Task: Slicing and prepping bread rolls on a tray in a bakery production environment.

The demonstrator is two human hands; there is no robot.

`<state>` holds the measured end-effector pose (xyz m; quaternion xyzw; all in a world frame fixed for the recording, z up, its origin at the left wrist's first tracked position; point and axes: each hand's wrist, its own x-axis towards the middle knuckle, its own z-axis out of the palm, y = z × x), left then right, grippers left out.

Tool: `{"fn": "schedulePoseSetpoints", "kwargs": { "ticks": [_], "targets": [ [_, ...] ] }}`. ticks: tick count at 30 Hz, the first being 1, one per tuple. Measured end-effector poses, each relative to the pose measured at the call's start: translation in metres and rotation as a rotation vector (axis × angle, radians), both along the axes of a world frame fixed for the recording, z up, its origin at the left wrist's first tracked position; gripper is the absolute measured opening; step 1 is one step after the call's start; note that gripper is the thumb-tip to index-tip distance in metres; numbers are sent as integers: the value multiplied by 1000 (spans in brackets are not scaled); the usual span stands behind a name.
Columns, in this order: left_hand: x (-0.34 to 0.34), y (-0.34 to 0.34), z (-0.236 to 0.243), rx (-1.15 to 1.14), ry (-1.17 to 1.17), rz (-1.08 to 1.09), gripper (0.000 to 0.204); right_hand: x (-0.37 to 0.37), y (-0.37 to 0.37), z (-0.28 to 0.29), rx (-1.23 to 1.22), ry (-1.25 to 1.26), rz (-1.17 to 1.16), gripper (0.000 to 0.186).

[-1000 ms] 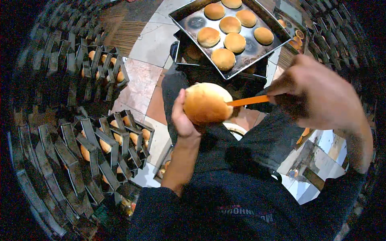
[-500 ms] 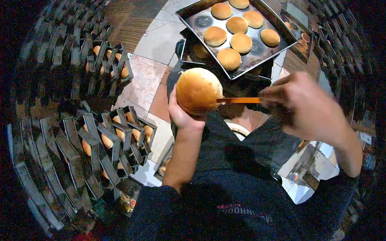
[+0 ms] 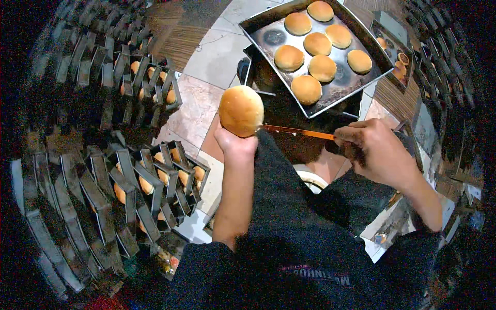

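Note:
My left hand (image 3: 236,140) holds a round golden bun (image 3: 241,108) upright, cupped at its underside. My right hand (image 3: 373,150) grips a long, thin orange blade (image 3: 305,133) with pale bits on it; its far tip touches the right edge of the bun, and I cannot make out whether it is inside. Above my hands, a worn metal baking tray (image 3: 274,51) holds several round buns (image 3: 318,44), resting on another dark tray (image 3: 266,88).
Stacked metal trays with buns stand at left in two groups (image 3: 150,82) (image 3: 126,175). More racked trays (image 3: 434,67) line the right, beside a tray of baked goods (image 3: 395,59). My legs (image 3: 279,165) are below, over a tiled floor (image 3: 194,103) with a white round rim (image 3: 310,175).
The bun in my left hand has moved up and slightly left, now tipped more upright. My right hand has moved down, and more of the orange blade shows outside the bun.

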<state>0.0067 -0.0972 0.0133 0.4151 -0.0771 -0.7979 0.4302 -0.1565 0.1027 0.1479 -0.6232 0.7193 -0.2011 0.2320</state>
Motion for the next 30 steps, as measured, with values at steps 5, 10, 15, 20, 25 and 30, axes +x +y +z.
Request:
{"fn": "schedulePoseSetpoints", "kwargs": {
  "ticks": [5,10,15,20,25,30],
  "targets": [
    [-28,-56,-9,-78,160,-210,50,-43,19,-22,-99,-200,-496,15],
    [-159,-111,-38,-859,-746,-389,59,-91,35,-120,-417,-501,-997,26],
    [-226,-193,-69,-1421,-1108,-890,60,-102,25,-172,-514,-535,-1043,27],
    [-293,-178,-71,-1974,-1256,-687,53,-126,31,-169,-512,-480,-1081,24],
    [-337,-194,-101,-1809,-1490,-723,82,-122,11,-155,-517,-627,-1015,20],
    [-356,-191,-99,-1135,-1419,-1218,63,-121,16,-154,-603,-506,-1003,19]
  ]
}}
